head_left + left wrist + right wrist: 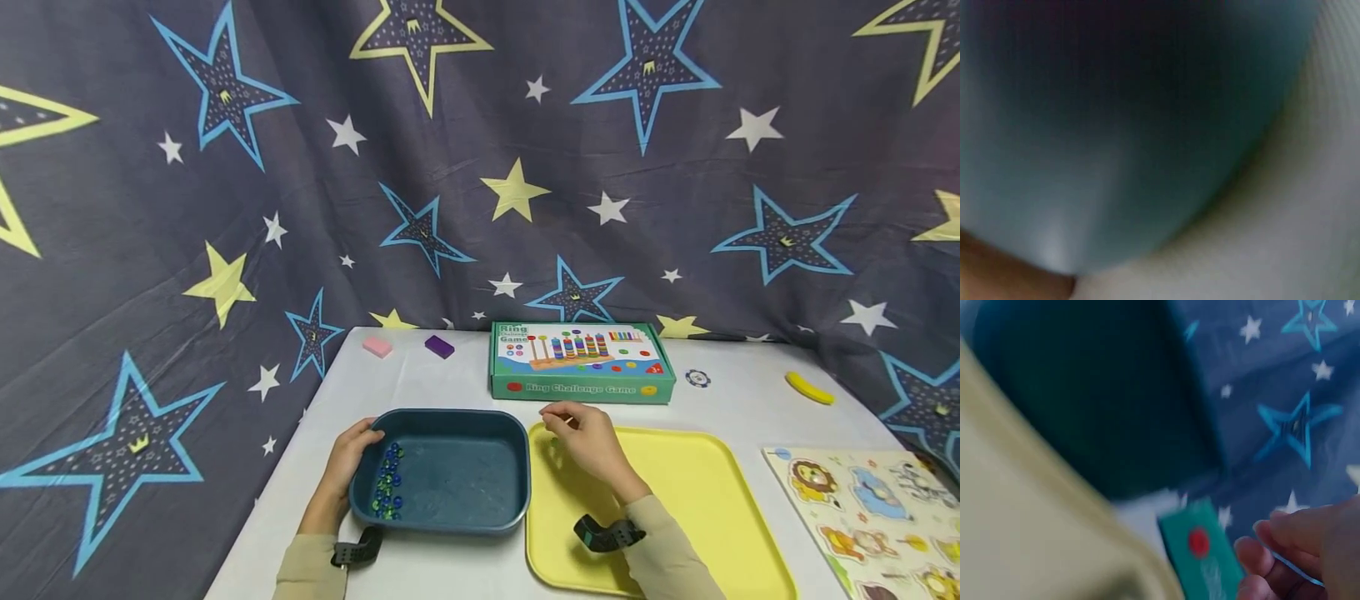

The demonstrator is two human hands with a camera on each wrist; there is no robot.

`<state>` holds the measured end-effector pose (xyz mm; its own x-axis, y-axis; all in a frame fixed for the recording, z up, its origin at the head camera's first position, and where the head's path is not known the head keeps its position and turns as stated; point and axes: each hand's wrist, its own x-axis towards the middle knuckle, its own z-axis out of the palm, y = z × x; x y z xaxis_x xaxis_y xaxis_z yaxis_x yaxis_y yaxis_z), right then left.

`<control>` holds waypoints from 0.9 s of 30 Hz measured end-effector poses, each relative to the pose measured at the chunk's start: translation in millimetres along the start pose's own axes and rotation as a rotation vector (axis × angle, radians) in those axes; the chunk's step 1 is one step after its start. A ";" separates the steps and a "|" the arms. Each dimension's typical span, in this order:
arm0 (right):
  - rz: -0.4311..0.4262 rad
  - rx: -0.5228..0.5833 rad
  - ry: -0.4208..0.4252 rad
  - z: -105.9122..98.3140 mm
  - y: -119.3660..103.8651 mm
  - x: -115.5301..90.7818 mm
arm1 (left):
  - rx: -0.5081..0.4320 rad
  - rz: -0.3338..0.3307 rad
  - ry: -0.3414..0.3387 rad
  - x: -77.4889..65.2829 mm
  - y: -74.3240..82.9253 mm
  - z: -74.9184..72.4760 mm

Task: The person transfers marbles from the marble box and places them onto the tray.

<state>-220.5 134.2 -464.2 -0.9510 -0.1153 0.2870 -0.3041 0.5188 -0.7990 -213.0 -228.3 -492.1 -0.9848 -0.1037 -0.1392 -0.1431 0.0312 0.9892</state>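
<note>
My left hand (347,462) grips the left rim of a dark teal basin (472,475), thumb over the edge. Blue and green glass marbles (387,483) lie along the basin's left side. In the left wrist view the basin wall (1135,187) fills most of the picture, blurred. Above the upper left of a yellow tray (697,500) is my right hand (588,442), its fingers loosely bent. The right wrist view shows those fingers (1257,556) with nothing visible between them. A small greenish spot, perhaps a marble (555,442), shows just below the fingertips.
Behind the tray stands a green Ring Challenge Game box (581,367). Further back lie a pink block (377,347) and a purple block (439,347). To the right are a poker chip (697,378), a yellow banana-shaped piece (809,388) and an animal puzzle board (847,508).
</note>
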 end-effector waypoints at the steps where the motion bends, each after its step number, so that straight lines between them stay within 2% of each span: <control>1: -0.002 0.030 -0.009 1.3 -6.6 -0.5 | 0.001 0.005 0.000 -0.1 0.3 -0.1; 6: 0.025 0.190 -0.084 11.1 -41.9 -7.6 | 0.008 0.020 -0.010 0.0 1.6 0.4; 10: 0.008 0.234 -0.155 23.7 -61.8 -15.9 | 0.007 0.014 -0.002 0.6 2.3 0.3; 15: -0.073 0.193 -0.288 42.9 -76.0 -21.8 | 0.010 0.018 0.014 2.3 3.4 -0.1; 20: -0.128 0.118 -0.477 63.6 -83.5 -22.7 | 0.006 0.008 0.008 1.3 2.9 -0.7; 23: -0.135 0.079 -0.586 77.8 -87.7 -21.0 | 0.011 -0.001 0.007 0.4 1.5 -1.4; 27: -0.142 0.014 -0.675 97.3 -91.7 -18.3 | 0.012 -0.011 0.006 -0.3 -1.0 -1.4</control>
<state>-180.7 6.2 -447.6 -0.7279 -0.6857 0.0009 -0.4244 0.4495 -0.7861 -212.4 -229.7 -493.0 -0.9826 -0.1097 -0.1499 -0.1552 0.0420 0.9870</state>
